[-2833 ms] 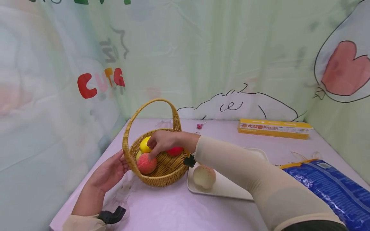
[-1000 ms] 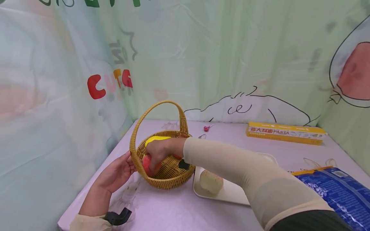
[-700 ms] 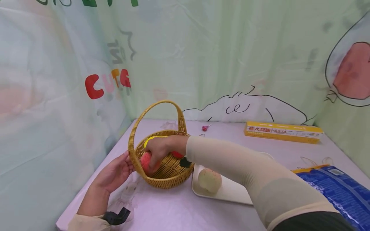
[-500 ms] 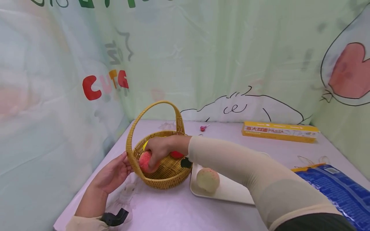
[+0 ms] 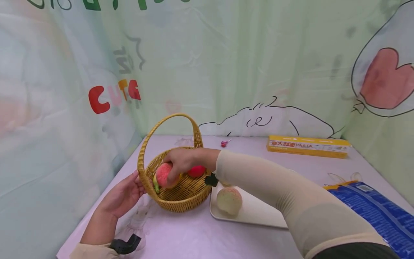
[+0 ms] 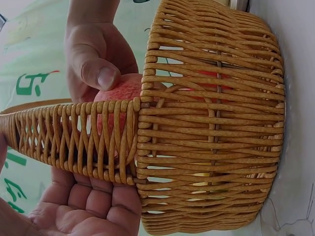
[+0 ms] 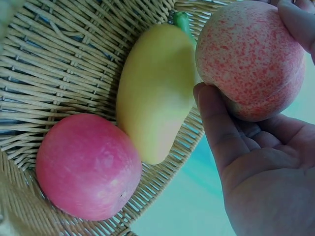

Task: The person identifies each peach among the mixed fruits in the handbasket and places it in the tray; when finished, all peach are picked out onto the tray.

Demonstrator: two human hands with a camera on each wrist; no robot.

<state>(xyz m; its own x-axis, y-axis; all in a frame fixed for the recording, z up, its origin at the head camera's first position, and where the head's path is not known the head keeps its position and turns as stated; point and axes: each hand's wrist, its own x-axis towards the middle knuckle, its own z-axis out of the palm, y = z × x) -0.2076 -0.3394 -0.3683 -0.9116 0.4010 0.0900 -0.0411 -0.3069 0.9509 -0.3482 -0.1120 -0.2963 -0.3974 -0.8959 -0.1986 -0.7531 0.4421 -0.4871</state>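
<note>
A woven basket point(image 5: 184, 205) with a tall handle stands left of centre in the head view. My left hand point(image 5: 125, 192) holds it where the handle meets the rim, fingers against the handle in the left wrist view. My right hand point(image 5: 182, 160) grips a pink speckled peach point(image 7: 251, 59), thumb and fingers around it, raised at the basket's rim. Inside the basket lie a red apple point(image 7: 88, 167) and a smooth yellow mango-like fruit point(image 7: 155, 93). A yellow fruit with a green tip point(image 5: 156, 187), perhaps a banana, shows partly beneath the peach.
Right of the basket, a pale tray point(image 5: 258, 216) bears a whitish peach point(image 5: 229, 200); the right forearm hides part of it. Behind are a lollipop point(image 5: 224, 144) and a yellow pasta box point(image 5: 307, 146). A blue bag point(image 5: 368, 205) lies at the right.
My right hand has reached into the basket, taken hold of the peach and lifted it slightly, uncovering the green tip. My left hand keeps its hold on the basket.
</note>
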